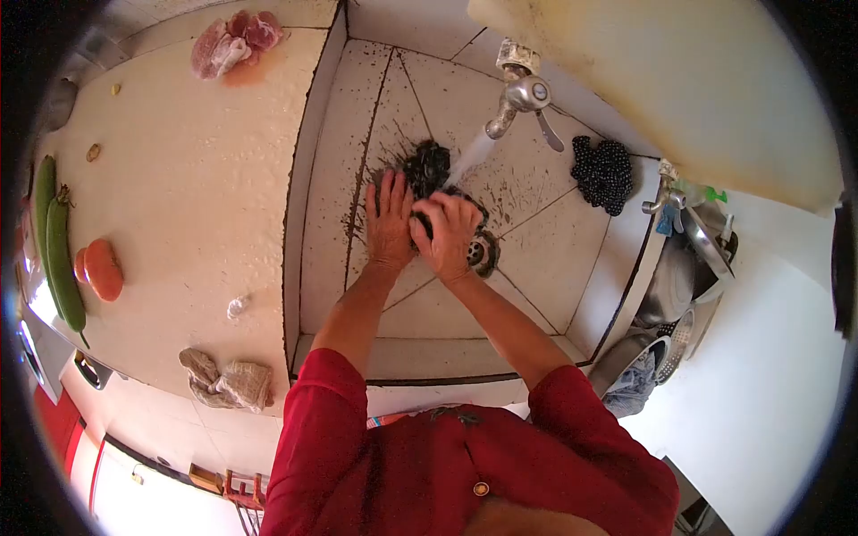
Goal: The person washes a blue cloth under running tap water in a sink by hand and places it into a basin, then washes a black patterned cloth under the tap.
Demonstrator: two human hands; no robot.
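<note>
Water runs from the metal tap [518, 98] onto a wet black bundle [427, 165] on the tiled floor of the sink [545, 268]. What kind of thing the bundle is, I cannot make out. My left hand [390, 223] lies flat at its left side, fingers stretched out. My right hand [447, 228] is curled over its lower part, fingers bent around the dark material and partly hiding it. Just right of that hand is the round drain [483, 254]. Dark splashes spread over the tiles around both hands.
A dotted black cloth [602, 174] lies at the sink's right. On the left counter are raw meat [237, 45], long green gourds [59, 246], a tomato [103, 270] and a brown cloth [225, 380]. Pots and strainers [666, 286] stand beyond the right wall, near a second tap [666, 192].
</note>
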